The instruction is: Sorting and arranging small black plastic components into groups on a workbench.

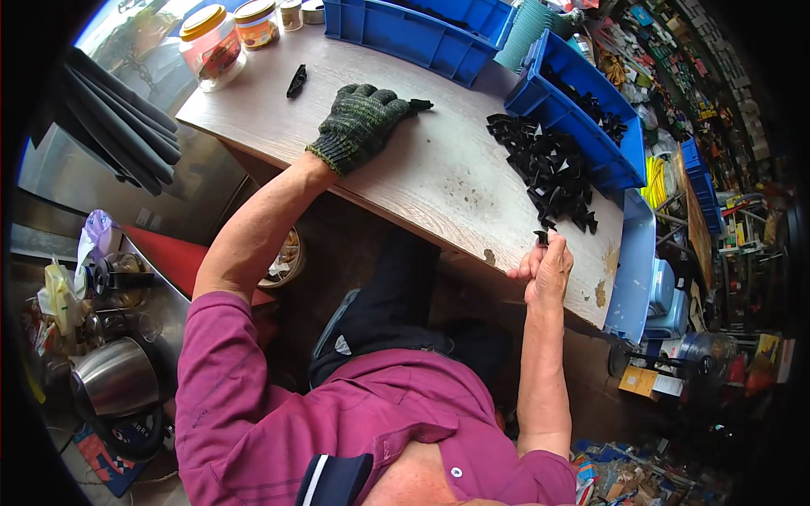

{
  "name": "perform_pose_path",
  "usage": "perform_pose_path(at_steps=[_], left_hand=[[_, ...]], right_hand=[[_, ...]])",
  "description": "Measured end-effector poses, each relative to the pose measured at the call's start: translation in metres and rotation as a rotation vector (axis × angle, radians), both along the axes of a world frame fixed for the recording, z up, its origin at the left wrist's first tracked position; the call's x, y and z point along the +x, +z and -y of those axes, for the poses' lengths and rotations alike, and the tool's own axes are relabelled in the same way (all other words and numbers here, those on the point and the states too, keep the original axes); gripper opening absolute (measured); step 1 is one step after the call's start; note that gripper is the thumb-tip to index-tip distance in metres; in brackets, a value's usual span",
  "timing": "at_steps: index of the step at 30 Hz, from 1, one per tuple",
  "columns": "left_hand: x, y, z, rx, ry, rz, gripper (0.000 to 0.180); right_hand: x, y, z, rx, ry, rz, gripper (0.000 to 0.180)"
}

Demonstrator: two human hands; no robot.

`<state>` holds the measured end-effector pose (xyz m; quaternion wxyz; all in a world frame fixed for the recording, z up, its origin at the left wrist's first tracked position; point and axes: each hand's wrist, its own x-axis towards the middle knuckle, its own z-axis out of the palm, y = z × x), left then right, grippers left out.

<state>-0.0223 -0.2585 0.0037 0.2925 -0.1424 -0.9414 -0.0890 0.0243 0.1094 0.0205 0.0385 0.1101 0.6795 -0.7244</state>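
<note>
My left hand (359, 126), in a dark green knitted glove, rests on the table with its fingers curled. A slim black plastic piece (420, 105) sticks out from its right side; the rest of that piece is hidden by the glove. At the table's front edge, my bare right hand (547, 266) pinches a small black plastic part (542, 239) between thumb and fingertips. Just beyond it lies a heap of similar black parts (548, 164). Another black piece (296, 81) lies alone on the table, left of my gloved hand.
A blue crate (413, 38) stands along the back, and a second blue crate (582, 114) with black parts flanks the heap. Jars (211, 51) stand at the far left corner. A light blue bin (633, 270) adjoins the table's right end. A steel kettle (114, 378) sits at lower left.
</note>
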Motion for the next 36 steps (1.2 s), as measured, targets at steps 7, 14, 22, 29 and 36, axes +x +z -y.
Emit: perform_pose_path(at_steps=[7, 14, 22, 29, 36], left_hand=[[-0.006, -0.006, 0.003, -0.05, 0.169, 0.015, 0.03], [0.009, 0.001, -0.008, -0.025, 0.189, -0.128, 0.023], [0.063, -0.002, -0.144, 0.739, -0.367, 0.092, 0.02], [0.063, -0.004, -0.217, 0.846, -0.461, 0.38, 0.023], [0.057, -0.004, -0.232, 0.917, -0.41, 0.372, 0.022]], right_hand=[[0.006, 0.004, 0.003, -0.056, -0.079, 0.011, 0.036], [0.006, -0.003, -0.003, -0.052, -0.091, -0.012, 0.038], [0.009, 0.002, 0.005, -0.121, -0.196, -0.008, 0.035], [0.012, -0.004, 0.003, -0.039, -0.217, -0.059, 0.032], [0.006, -0.036, -0.015, 0.197, -0.203, -0.328, 0.028]])
